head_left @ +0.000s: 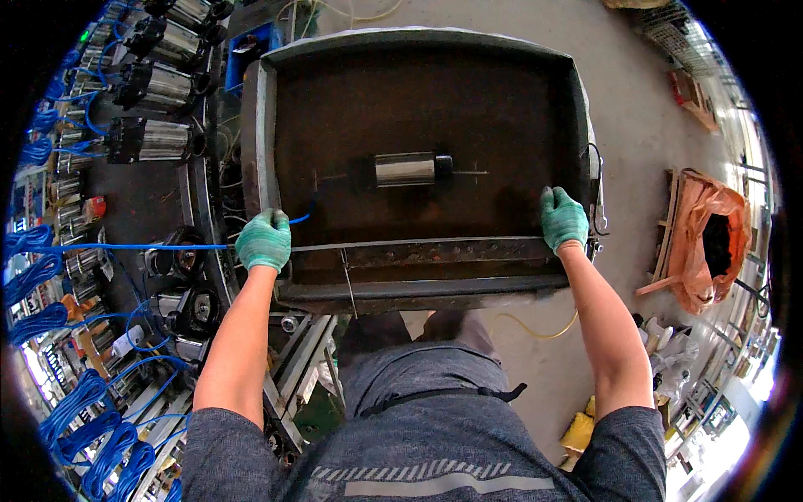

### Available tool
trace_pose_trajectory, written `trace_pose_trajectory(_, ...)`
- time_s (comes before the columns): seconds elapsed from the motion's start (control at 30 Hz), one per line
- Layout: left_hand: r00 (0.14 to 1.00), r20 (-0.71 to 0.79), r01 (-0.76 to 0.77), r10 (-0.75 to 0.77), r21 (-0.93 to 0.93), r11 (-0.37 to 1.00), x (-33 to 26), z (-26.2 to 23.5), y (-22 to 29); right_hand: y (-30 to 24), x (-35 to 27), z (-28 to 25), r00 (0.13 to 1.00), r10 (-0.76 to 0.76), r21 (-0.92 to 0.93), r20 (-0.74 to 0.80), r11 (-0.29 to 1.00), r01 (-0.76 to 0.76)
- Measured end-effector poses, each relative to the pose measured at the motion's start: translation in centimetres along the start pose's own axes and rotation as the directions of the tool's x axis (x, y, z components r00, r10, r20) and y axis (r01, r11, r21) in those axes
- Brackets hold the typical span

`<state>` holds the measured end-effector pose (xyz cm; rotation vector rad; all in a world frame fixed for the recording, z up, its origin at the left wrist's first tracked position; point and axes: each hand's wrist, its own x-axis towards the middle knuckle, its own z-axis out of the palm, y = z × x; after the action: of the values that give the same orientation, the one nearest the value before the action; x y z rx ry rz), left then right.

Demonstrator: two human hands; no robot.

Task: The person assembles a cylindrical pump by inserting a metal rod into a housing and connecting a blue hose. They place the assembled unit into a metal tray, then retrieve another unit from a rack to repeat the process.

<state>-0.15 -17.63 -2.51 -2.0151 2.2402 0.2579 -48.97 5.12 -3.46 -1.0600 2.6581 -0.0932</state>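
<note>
A metal tank (266, 125) of dark liquid stands in front of me. Inside lies a shiny cylindrical motor or pump (405, 169) with dark ends, on its side. My left hand (264, 241), in a green glove, is closed at the tank's near left corner. A blue cable (159, 247) runs from the left into that hand and comes out over the liquid towards the cylinder. My right hand (564, 219), also gloved in green, has its fingers curled over the near right part of the tank's rim. The fingertips of both hands point away from me.
Several similar metal motors or pumps (159, 140) line the bench on the left, with coiled blue cables (79, 410) beside them. A blue bin (248, 57) stands behind the tank's left corner. On the right floor are an orange sack (703, 226) and a yellow hose (539, 335).
</note>
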Motion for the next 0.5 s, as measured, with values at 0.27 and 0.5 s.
trace_pose_trajectory(0.27,0.941,-0.267,-0.220,0.209,-0.011,0.975,-0.1,0.5,-0.6,-0.2,-0.2,-0.6,0.999,0.039,0.011,0.021,0.999,-0.039)
trace_pose_trajectory(0.5,0.851,-0.250,-0.492,0.462,-0.074,0.867,0.9,-1.3,3.5,-0.7,-0.2,-1.3,0.993,0.073,0.025,0.091,0.997,-0.076)
